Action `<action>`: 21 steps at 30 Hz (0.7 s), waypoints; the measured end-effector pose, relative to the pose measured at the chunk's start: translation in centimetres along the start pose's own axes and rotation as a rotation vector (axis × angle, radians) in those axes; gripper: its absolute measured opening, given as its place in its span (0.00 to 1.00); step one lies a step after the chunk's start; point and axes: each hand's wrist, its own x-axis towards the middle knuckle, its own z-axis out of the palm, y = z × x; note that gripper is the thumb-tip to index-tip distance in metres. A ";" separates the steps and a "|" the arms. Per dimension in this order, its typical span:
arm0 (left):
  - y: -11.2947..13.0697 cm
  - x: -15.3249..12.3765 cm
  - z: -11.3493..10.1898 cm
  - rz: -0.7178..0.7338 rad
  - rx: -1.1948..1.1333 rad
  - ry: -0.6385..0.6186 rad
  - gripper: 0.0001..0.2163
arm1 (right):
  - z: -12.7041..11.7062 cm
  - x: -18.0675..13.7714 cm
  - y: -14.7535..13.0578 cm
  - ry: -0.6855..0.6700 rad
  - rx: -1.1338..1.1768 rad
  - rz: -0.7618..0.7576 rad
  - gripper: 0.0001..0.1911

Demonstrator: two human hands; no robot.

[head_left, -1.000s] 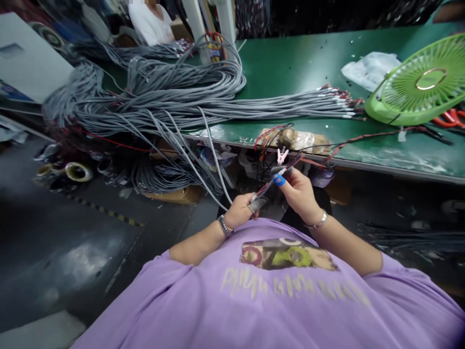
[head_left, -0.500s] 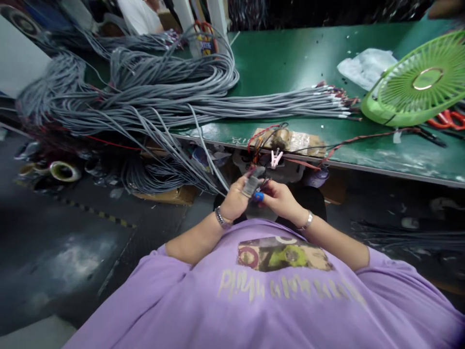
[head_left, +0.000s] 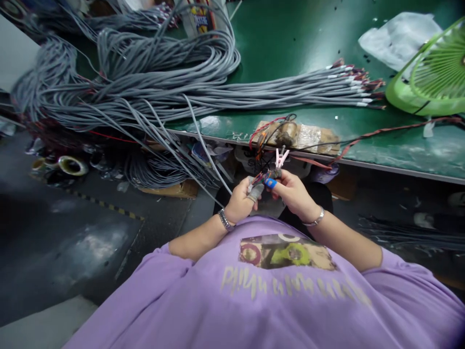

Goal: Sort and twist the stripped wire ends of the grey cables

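Note:
My left hand (head_left: 240, 200), with a grey cot on one finger and a watch on the wrist, is closed on the end of a grey cable (head_left: 203, 145) that runs up to the bench. My right hand (head_left: 293, 192), wearing a blue finger cot and a bracelet, pinches the cable's thin red and dark wire ends (head_left: 264, 177) between both hands. A pink clip (head_left: 280, 157) hangs from the bench edge just above my fingers. Both hands are held close together below the bench edge, in front of my purple shirt.
A large pile of grey cables (head_left: 145, 72) covers the left of the green bench (head_left: 301, 34); a straight bundle with stripped ends (head_left: 348, 82) lies across it. A green fan (head_left: 432, 72), a white plastic bag (head_left: 399, 36) and a taped brown block (head_left: 301, 135) are there too. Tape rolls (head_left: 72, 166) lie on the floor.
My hands came together, then drew slightly apart again, still on the wire ends. The view has tilted down and nearer to the bench; the person at the far side is out of sight.

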 end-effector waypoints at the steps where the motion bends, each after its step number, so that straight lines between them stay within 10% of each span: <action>1: 0.0 0.0 0.0 -0.028 -0.012 -0.022 0.19 | 0.1 0.1 0.1 -0.007 0.009 0.007 0.22; 6: 0.3 0.0 -0.2 -0.098 -0.075 -0.093 0.20 | 0.2 0.6 0.2 -0.016 -0.013 0.022 0.22; 21: 2.1 0.7 -0.6 -0.132 -0.452 0.228 0.22 | 1.5 0.2 0.1 0.022 -0.100 -0.131 0.19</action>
